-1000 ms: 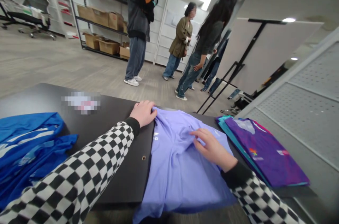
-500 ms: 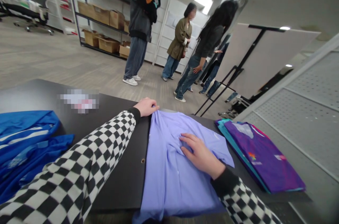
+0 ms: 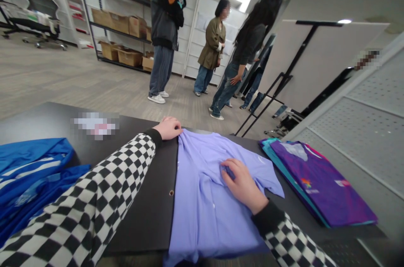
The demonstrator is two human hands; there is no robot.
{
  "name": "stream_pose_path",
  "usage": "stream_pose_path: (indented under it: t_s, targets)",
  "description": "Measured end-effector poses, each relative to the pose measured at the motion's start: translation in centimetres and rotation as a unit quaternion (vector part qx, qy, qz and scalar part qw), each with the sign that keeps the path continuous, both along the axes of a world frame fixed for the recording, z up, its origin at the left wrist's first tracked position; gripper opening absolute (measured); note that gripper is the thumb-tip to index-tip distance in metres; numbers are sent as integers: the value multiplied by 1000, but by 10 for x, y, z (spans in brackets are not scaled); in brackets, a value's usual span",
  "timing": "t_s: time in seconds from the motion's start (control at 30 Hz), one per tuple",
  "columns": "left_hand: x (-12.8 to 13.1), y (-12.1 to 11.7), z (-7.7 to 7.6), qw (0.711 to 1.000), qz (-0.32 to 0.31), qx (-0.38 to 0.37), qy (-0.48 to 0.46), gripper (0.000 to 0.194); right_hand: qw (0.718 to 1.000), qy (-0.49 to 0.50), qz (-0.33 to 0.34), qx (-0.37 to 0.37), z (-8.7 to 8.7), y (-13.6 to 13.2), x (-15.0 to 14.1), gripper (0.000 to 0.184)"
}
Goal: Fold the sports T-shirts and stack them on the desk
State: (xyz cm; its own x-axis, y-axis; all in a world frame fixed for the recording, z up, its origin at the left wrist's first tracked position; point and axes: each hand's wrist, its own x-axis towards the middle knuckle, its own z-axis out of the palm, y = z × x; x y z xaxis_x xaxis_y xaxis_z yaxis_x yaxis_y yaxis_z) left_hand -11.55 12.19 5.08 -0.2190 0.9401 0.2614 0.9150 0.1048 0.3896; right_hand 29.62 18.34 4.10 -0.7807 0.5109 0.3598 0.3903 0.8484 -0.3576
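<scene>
Lavender T-shirt (image 3: 205,199) is lying on the black tabletop (image 3: 158,216), with the right hand (image 3: 243,185) pressing spread on it and the left hand (image 3: 168,128) resting at its top edge, possibly pinching. Dragging could be rucking the sleeve against the folded purple shirts (image 3: 322,187) just beside it.

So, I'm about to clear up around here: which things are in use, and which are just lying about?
In use:
lavender shirt
right hand, resting on it
left hand, at its top edge

Lying about:
blue clothing
purple stack
blurred item
</scene>
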Motion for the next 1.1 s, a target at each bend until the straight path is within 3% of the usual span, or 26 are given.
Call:
stream_pose_path:
  t_s: [0.13, 0.23, 0.3, 0.4, 0.47, 0.57, 0.77, 0.93, 1.0, 1.1]
  targets:
    - [20, -4, 6, 997, 60, 21, 34, 27, 1000, -6, -8, 11, -1, -3, -2, 19]
    - [54, -27, 17, 992, 89, 63, 64, 35, 1000, -16, -12, 23, 0, -6, -3, 19]
    - [82, -56, 20, 992, 62, 77, 72, 37, 999, -36, -6, 32, 4, -4, -3, 20]
    - [116, -106, 12, 996, -52, 33, 64, 46, 997, -67, 0, 39, 19, 7, -6, 22]
    - [126, -133, 4, 993, -95, -25, 61, 62, 997, -60, -21, 48, 29, 21, -12, 26]
    - [125, -152, 0, 988, -100, -98, 64, 76, 996, -61, -38, 50, 31, 45, -21, 36]
    - [108, -156, 8, 981, -79, -159, 77, 82, 989, -144, -33, -5, -3, 63, -27, 59]
    - [104, -162, 7, 982, -78, -153, 74, 83, 991, -133, -34, -7, -8, 61, -25, 62]
    - [105, -151, 8, 987, -64, -122, 77, 79, 991, -127, -33, -7, -7, 61, -25, 61]
    - [99, -117, 12, 992, -27, -88, 84, 72, 992, -121, -33, -6, -7, 61, -26, 61]
